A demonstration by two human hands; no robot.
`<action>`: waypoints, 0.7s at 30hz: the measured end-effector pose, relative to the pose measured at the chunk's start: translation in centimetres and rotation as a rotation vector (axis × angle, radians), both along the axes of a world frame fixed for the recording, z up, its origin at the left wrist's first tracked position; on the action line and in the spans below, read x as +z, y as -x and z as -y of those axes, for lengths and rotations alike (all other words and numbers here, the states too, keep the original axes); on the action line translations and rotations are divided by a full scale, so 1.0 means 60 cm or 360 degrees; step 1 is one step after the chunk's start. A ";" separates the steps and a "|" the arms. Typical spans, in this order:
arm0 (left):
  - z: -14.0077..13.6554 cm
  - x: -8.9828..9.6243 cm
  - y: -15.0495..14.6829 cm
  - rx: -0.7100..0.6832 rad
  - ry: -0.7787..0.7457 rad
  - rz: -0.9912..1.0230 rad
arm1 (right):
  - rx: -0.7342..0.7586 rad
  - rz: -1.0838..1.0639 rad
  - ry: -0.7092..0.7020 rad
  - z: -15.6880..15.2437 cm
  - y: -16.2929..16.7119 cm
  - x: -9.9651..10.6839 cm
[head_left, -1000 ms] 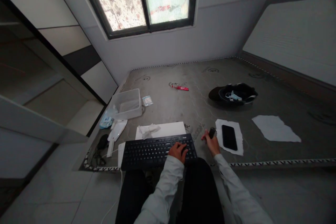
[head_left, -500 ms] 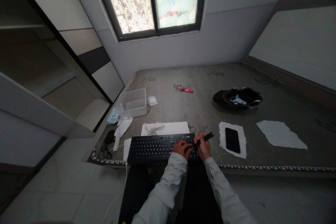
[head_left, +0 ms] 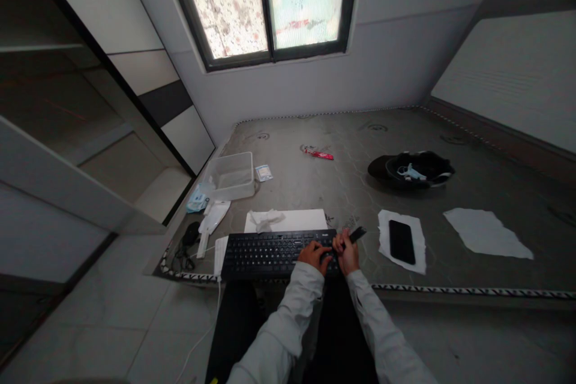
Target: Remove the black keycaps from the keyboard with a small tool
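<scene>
The small dark tool [head_left: 355, 234] is gripped in the right hand [head_left: 347, 254], its free end sticking out up and to the right of the fist, above the right end of the keyboard [head_left: 274, 252]. What kind of tool it is cannot be told at this size. The left hand [head_left: 312, 254] lies just beside the right one, its fingers curled down onto the keys at the keyboard's right end; it presses on the keys and holds nothing. The two hands almost touch. The keyboard is black and sits at the near edge of a grey mattress [head_left: 342, 186], stretching away to the left of the hands. Just beyond it, up and left of the hands, lies a white sheet [head_left: 301, 219] with a crumpled tissue [head_left: 266, 219] on its left part. To the right of the right hand, close by, a black phone [head_left: 401, 242] rests on a torn piece of white paper [head_left: 387, 223], and farther right lies another torn white paper [head_left: 486, 232]. Well beyond the hands to the right sits a black cap [head_left: 411, 168] with a face mask inside. Straight ahead, far from the hands, is a small red wrapper [head_left: 320, 155]. Far to the left stands a clear plastic box [head_left: 230, 175], with a small packet [head_left: 263, 173] just to its right, and white and blue bits by the mattress corner.
</scene>
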State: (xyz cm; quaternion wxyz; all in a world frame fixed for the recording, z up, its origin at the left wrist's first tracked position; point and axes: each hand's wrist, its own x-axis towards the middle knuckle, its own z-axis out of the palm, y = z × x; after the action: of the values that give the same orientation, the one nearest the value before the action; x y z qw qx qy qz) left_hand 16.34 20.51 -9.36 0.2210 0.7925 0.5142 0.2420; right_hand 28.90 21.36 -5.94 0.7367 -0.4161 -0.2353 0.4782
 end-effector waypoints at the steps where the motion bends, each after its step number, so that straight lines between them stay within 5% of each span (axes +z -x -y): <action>1: 0.000 0.000 0.000 0.0003 0.0007 -0.0004 | 0.0011 0.0015 0.0007 0.000 0.000 -0.003; 12: -0.006 -0.005 -0.003 0.0029 0.0082 -0.0072 | 0.0115 0.0327 0.0191 -0.009 0.011 -0.031; 21: -0.005 0.005 -0.010 0.0091 0.0135 -0.0022 | -0.0088 0.0139 -0.0077 0.003 0.019 -0.063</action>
State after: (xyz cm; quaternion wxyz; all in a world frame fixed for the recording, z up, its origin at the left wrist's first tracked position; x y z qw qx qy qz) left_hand 16.94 20.83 -9.07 0.2440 0.7690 0.5480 0.2208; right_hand 27.77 21.18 -9.72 0.7486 -0.4249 -0.2672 0.4332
